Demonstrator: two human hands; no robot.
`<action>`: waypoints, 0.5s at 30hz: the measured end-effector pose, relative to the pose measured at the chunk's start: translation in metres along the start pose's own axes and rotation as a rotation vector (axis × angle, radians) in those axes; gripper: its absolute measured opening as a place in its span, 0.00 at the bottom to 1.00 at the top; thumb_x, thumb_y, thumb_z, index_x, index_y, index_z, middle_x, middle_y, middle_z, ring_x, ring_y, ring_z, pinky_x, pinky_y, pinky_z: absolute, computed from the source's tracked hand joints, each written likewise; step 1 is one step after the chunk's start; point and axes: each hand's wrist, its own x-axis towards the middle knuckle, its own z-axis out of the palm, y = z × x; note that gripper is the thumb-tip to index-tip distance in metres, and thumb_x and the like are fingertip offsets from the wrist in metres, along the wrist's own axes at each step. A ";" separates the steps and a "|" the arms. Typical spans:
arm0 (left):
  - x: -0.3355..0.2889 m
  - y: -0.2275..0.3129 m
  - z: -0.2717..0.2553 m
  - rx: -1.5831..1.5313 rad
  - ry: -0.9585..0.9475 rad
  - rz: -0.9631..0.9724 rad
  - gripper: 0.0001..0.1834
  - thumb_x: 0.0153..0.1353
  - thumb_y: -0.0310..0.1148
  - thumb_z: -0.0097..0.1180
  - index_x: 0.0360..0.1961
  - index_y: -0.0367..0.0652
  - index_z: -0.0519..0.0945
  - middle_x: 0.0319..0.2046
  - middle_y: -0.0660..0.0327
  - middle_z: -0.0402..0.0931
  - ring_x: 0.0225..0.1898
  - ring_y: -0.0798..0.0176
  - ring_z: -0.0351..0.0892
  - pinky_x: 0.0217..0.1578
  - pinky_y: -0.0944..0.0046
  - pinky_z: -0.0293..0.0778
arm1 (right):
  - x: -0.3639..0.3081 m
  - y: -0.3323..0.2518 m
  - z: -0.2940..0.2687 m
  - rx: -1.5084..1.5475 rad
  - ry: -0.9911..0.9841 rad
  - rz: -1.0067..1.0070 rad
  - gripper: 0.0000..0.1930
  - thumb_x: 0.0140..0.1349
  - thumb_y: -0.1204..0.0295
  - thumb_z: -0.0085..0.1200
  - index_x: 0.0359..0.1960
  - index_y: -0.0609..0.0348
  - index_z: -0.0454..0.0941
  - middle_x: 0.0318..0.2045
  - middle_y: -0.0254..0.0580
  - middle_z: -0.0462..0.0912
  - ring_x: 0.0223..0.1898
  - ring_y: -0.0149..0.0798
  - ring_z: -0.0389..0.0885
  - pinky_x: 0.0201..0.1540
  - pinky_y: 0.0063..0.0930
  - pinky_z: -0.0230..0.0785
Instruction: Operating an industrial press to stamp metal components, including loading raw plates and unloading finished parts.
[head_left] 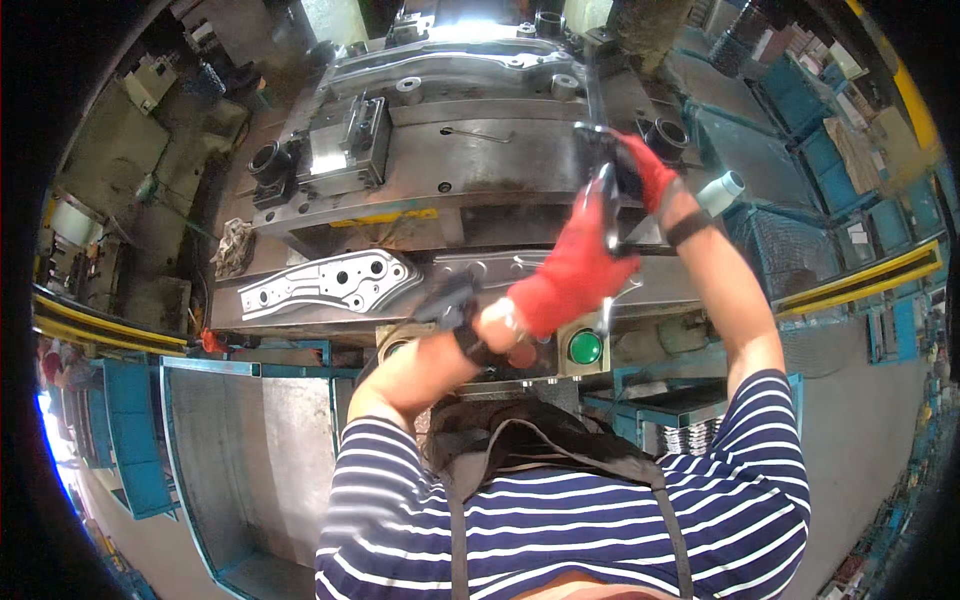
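My left hand (572, 262) and my right hand (652, 172), both in red gloves, are raised together over the right front of a steel press die (520, 165). Between them is a dark, shiny curved metal part (610, 205), tilted and smeared by motion, with the fingers of both gloves closed about it. Its exact kind does not show. Left of my left hand, a flat stamped metal bracket (325, 285) with round holes lies on the front ledge. A second metal piece (480, 267) on the ledge is partly covered by my left arm.
An L-shaped hex key (480, 134) lies on the die. Guide posts (268, 163) stand at its sides. Below the ledge is a control box with a green button (585, 347). A blue-framed bin (250, 365) stands at left; stacked metal parts (690, 436) sit at lower right.
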 end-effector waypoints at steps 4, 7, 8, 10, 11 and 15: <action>0.071 0.002 0.002 0.110 -0.001 -0.216 0.38 0.42 0.31 0.64 0.56 0.34 0.62 0.50 0.42 0.66 0.54 0.41 0.66 0.55 0.54 0.64 | 0.007 -0.031 0.007 0.108 -0.004 -0.196 0.16 0.62 0.57 0.49 0.41 0.56 0.77 0.31 0.38 0.81 0.31 0.35 0.80 0.39 0.31 0.75; 0.095 -0.003 -0.002 0.229 -0.027 -0.274 0.37 0.45 0.32 0.63 0.56 0.34 0.62 0.50 0.40 0.65 0.52 0.41 0.68 0.51 0.53 0.67 | 0.016 -0.038 0.020 -0.042 0.086 -0.371 0.16 0.63 0.60 0.49 0.46 0.57 0.76 0.37 0.39 0.81 0.36 0.36 0.79 0.45 0.32 0.73; 0.095 -0.006 -0.001 0.264 0.006 -0.260 0.39 0.45 0.32 0.63 0.58 0.33 0.60 0.51 0.39 0.63 0.53 0.39 0.67 0.52 0.53 0.67 | 0.022 -0.045 0.025 -0.037 0.120 -0.294 0.16 0.64 0.60 0.49 0.46 0.56 0.76 0.37 0.38 0.81 0.35 0.35 0.79 0.43 0.32 0.73; 0.089 -0.012 0.006 0.326 0.079 -0.224 0.43 0.46 0.31 0.63 0.61 0.31 0.55 0.53 0.34 0.60 0.55 0.36 0.65 0.54 0.53 0.66 | 0.032 -0.050 0.035 -0.122 0.167 -0.326 0.15 0.64 0.61 0.49 0.46 0.55 0.76 0.37 0.37 0.80 0.34 0.34 0.78 0.40 0.30 0.74; 0.085 -0.016 0.011 0.357 0.088 -0.242 0.45 0.46 0.31 0.63 0.63 0.31 0.53 0.54 0.32 0.58 0.56 0.34 0.63 0.55 0.54 0.66 | 0.036 -0.051 0.040 -0.144 0.262 -0.240 0.14 0.64 0.61 0.49 0.45 0.55 0.76 0.36 0.36 0.80 0.33 0.33 0.78 0.38 0.29 0.74; 0.083 -0.037 0.022 0.404 0.045 -0.123 0.46 0.46 0.29 0.60 0.64 0.29 0.49 0.57 0.23 0.48 0.57 0.27 0.60 0.56 0.50 0.63 | 0.029 -0.033 0.048 0.092 0.375 -0.444 0.13 0.65 0.58 0.46 0.39 0.51 0.78 0.23 0.27 0.77 0.23 0.25 0.74 0.25 0.22 0.69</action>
